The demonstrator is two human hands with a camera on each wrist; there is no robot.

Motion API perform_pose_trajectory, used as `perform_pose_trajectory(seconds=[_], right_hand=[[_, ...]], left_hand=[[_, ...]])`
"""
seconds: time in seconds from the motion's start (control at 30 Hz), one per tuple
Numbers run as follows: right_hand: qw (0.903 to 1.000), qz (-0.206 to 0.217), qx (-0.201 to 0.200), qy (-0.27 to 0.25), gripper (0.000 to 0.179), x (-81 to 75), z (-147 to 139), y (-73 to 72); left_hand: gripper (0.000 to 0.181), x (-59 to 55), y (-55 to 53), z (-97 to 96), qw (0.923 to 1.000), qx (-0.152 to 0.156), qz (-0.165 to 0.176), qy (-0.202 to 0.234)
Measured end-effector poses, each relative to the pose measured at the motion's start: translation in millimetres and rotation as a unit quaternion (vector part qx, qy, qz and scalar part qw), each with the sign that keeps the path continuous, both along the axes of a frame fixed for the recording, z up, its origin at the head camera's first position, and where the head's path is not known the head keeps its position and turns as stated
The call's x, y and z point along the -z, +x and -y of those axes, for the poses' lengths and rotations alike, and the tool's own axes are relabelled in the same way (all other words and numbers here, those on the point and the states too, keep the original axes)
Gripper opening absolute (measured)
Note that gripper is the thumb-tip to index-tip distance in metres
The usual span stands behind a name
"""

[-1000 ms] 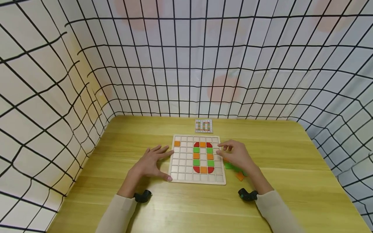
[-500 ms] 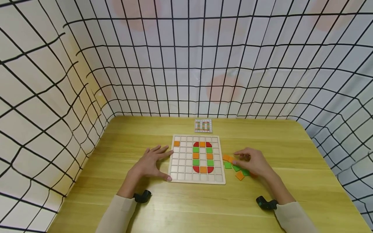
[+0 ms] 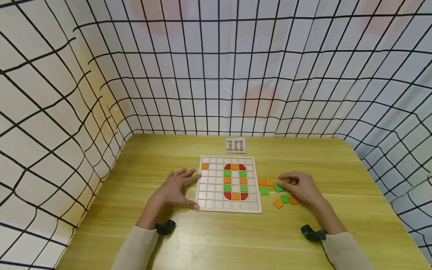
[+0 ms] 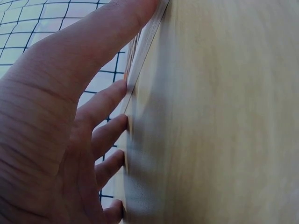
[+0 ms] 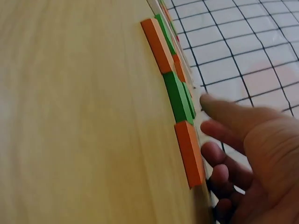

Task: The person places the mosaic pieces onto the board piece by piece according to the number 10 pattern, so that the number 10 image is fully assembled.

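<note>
Fingers of the right hand curled lightly over a green tile among the loose tiles scattered on the table just right of the board; whether the tile was actually pinched could not be told. The left hand lay flat and spread, fingertips touching the board's left edge, holding nothing. On the board, red, green and orange tiles formed an oval ring right of its middle, with one orange tile in the far-left corner. A small pattern card sat near the table's far edge. The right wrist view showed the tiles as thin, flat-edged squares, judged light and stiff; lying flush on smooth wood, each would probably be best taken by its opposite edges, or tipped up first with a fingertip.
</note>
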State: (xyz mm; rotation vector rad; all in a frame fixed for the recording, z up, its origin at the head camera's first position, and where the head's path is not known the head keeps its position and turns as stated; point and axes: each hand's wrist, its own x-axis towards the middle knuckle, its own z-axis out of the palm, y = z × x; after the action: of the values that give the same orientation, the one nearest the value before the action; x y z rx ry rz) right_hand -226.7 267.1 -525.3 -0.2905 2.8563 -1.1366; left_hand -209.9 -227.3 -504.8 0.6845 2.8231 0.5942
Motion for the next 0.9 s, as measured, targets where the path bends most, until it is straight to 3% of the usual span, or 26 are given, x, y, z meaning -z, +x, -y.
perform_pose_trajectory(seconds=[0.2, 0.57, 0.9], right_hand=[[0.9991, 0.026, -0.026, -0.02, 0.044, 0.6, -5.0, 4.3], [0.9986, 0.005, -0.049, -0.019, 0.032, 3.6, -7.4, 6.3], [0.9982, -0.006, -0.059, -0.01, 0.034, 5.7, -11.3, 4.6]], left_hand=[[0.113, -0.8, 0.5, -0.5, 1.0, 0.001, 0.003, -0.002], [0.113, -2.0, 1.0, -0.5, 0.9999, -0.002, 0.011, -0.003], [0.113, -1.6, 0.1, -0.9, 1.0, 0.0, 0.009, -0.003]])
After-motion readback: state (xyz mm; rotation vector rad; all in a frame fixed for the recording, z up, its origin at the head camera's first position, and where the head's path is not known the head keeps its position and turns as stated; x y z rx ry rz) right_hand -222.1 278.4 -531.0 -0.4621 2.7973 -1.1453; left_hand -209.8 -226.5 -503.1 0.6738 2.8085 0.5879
